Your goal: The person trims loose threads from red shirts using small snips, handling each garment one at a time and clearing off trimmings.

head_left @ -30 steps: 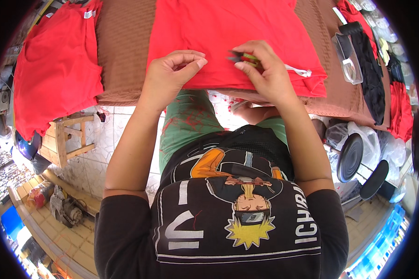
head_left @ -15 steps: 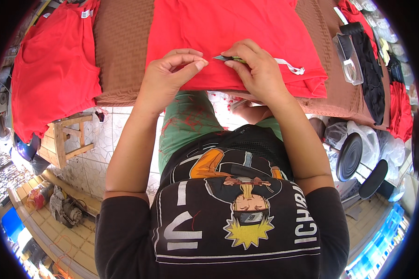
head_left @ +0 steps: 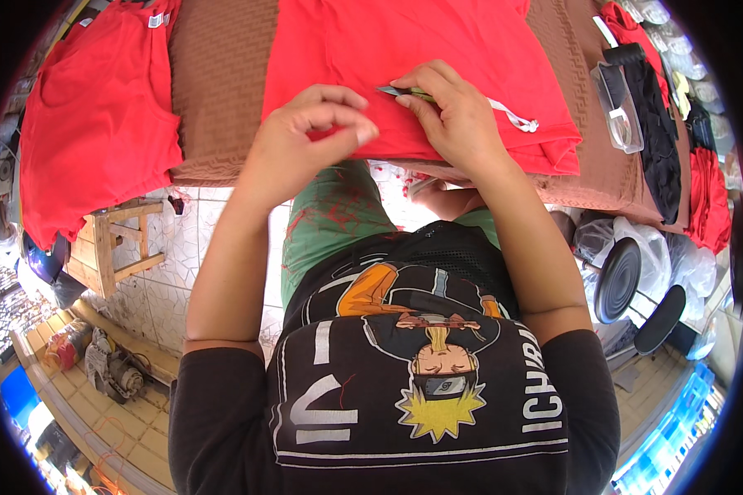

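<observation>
Over the near edge of a red garment (head_left: 338,49), spread on the brown-covered table, both my hands are raised. My right hand (head_left: 458,115) grips small thread snips (head_left: 400,91) with a green-yellow handle; their pointed metal tip faces left, toward my other hand. My left hand (head_left: 301,136) is slightly blurred, its thumb and fingers curved but apart, and I see nothing between them. A white knotted cord (head_left: 516,117) lies on the garment to the right of my right wrist.
At the left, a red sleeveless top (head_left: 99,124) hangs over the brown table cover (head_left: 219,91), above a wooden stool (head_left: 99,256). To the right lie a clear plastic case (head_left: 621,115) and black cloth (head_left: 656,157). A motor-like machine part (head_left: 111,367) sits lower left.
My left thumb and fingertips, pressed together before, have come apart. The red garment has shifted slightly to the right at its left side. My right hand keeps hold of the snips, almost unmoved.
</observation>
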A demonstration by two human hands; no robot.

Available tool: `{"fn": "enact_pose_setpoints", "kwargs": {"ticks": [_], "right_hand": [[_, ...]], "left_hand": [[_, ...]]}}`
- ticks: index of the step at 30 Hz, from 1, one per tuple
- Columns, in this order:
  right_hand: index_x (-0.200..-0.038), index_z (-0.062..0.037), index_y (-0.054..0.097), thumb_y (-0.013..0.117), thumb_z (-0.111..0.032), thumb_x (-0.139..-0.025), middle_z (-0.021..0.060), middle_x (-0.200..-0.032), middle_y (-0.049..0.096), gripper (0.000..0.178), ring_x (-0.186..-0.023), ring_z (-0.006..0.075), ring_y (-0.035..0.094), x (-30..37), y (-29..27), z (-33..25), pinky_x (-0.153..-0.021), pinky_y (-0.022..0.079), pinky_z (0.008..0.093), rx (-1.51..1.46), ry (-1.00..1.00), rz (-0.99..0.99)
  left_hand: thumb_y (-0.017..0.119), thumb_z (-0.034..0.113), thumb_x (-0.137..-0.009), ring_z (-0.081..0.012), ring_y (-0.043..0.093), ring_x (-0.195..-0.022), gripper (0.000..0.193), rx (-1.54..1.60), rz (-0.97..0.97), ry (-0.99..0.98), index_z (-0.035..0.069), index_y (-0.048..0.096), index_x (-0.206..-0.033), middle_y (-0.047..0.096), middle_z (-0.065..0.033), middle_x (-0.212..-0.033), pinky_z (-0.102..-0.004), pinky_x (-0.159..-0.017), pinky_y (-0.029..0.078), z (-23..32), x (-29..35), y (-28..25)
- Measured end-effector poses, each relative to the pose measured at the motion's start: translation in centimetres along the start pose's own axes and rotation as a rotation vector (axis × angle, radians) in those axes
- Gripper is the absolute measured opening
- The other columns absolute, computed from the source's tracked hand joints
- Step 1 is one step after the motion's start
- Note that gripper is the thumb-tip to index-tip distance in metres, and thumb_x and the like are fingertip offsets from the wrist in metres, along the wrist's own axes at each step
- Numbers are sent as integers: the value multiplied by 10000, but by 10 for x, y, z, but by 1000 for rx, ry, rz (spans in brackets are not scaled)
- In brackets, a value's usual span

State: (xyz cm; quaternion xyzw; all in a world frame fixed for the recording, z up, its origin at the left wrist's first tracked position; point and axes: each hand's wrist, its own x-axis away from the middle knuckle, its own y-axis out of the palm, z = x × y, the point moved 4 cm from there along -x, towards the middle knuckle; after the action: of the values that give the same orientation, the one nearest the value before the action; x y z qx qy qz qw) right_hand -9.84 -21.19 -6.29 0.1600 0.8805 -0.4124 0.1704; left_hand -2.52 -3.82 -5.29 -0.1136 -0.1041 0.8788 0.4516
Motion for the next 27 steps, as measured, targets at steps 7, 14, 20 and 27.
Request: {"fn": "enact_pose_setpoints", "kwargs": {"ticks": [7, 14, 20, 27], "right_hand": [[-988, -90, 632, 660, -139, -830, 79, -914, 608, 168, -809, 265, 644, -2, -19, 2, -657, 507, 358, 4, 30, 81], [-1041, -63, 608, 650, -131, -847, 105, -1010, 597, 209, -911, 252, 660, 5, -20, -5, -731, 547, 348, -65, 77, 40], [-1055, -55, 602, 648, -141, -851, 116, -1015, 596, 226, -914, 266, 660, 13, -23, -1, -744, 546, 348, -52, 92, 32], [-1061, -61, 602, 652, -157, -852, 117, -1011, 601, 235, -913, 270, 661, 16, -16, 5, -746, 541, 351, -40, 121, 5]], "left_hand": [[684, 133, -800, -212, 570, -873, 145, -451, -259, 215, 26, 653, -707, 618, -53, -877, -304, -773, 432, 73, 18, -48], [694, 69, -777, -203, 579, -862, 94, -560, -78, 240, 46, 645, -854, 628, -49, -893, -311, -745, 459, 34, 19, -14], [717, 97, -735, -227, 581, -856, 176, -709, -56, 271, 73, 666, -902, 621, -29, -949, -339, -741, 476, 17, 18, 0], [710, 100, -736, -224, 581, -873, 137, -788, 64, 291, 79, 675, -867, 618, -25, -938, -345, -753, 481, 6, 14, 23]]}}
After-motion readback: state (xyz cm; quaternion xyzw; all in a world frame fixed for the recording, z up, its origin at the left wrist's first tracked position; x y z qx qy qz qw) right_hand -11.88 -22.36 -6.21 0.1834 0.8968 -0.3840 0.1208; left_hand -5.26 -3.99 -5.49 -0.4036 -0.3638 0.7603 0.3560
